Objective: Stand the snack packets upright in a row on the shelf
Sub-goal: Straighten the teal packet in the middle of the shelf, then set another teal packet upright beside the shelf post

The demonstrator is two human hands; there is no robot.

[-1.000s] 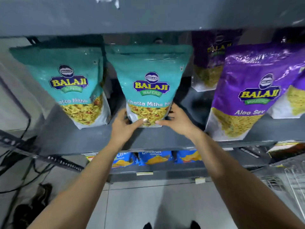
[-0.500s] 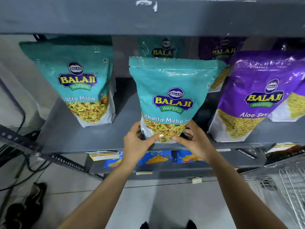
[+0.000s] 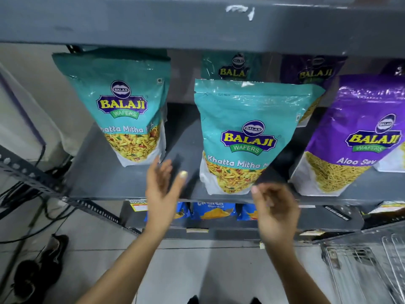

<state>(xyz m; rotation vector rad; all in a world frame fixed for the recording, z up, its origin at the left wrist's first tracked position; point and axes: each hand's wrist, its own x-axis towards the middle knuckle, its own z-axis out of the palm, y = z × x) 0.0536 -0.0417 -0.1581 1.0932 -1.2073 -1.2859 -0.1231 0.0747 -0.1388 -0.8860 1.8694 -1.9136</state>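
Right now both of your hands are empty and apart from the packets. Your left hand [image 3: 163, 189] is spread open, fingers pointing up over the shelf [image 3: 122, 183] edge, in the gap between the two teal packets. Your right hand [image 3: 274, 207] hangs loosely curled, gripping nothing, just below and slightly right of the middle teal packet [image 3: 247, 137]. That packet stands upright at the shelf's front, its long axis running bottom to top, directly ahead of you between your hands; the right hand looks the nearer. The left teal packet [image 3: 125, 106] stands farther back, so the row looks uneven; if you align them, your left hand is the closer one. A purple packet [image 3: 355, 139] stands upright to the right, with more packets behind.
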